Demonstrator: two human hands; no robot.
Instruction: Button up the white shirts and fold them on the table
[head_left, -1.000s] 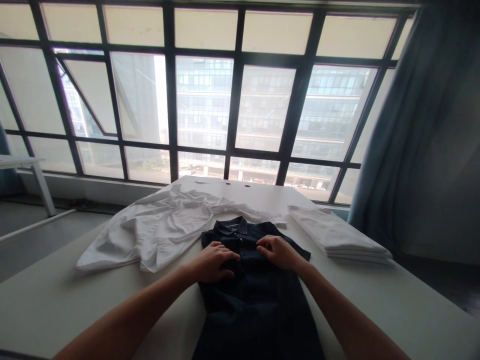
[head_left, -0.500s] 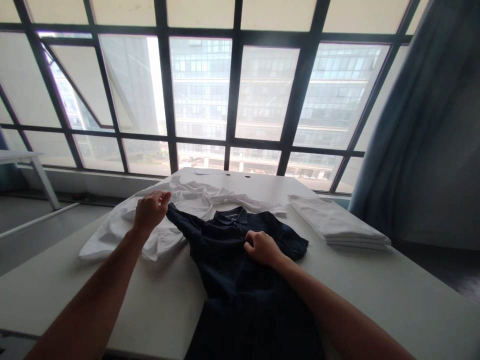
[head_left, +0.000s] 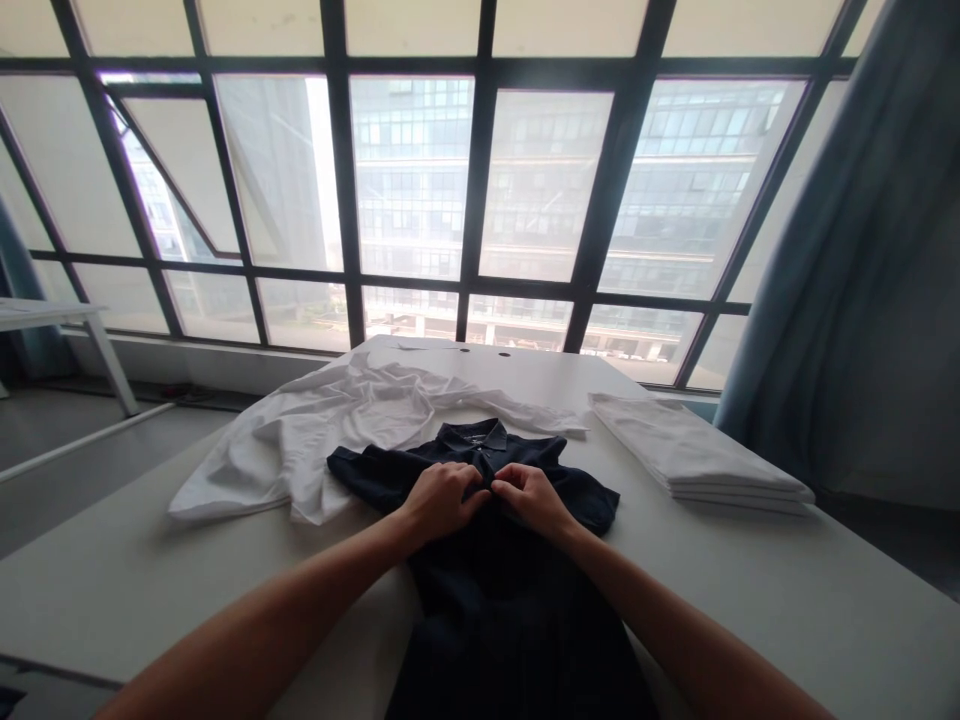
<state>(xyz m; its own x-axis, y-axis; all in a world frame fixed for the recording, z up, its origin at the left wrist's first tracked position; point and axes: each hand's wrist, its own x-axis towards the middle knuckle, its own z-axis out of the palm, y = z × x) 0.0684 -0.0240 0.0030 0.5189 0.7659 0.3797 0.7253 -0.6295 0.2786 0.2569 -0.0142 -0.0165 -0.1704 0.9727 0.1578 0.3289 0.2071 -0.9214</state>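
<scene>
A dark navy collared shirt lies face up on the white table, its collar toward the window and its short sleeves out to both sides. My left hand is closed on the front of the shirt just below the collar. Right beside it, my right hand pinches the same front strip, the fingertips of both hands almost meeting. What small part of the cloth lies between the fingers is hidden.
Behind the shirt on the left spreads a crumpled white cloth. A neat stack of folded white cloths sits at the right. Beyond are a large framed window, a blue curtain and another white table.
My left hand has let go of the left sleeve and come right to the shirt's front. That sleeve now lies lower. My right hand stays at the front.
</scene>
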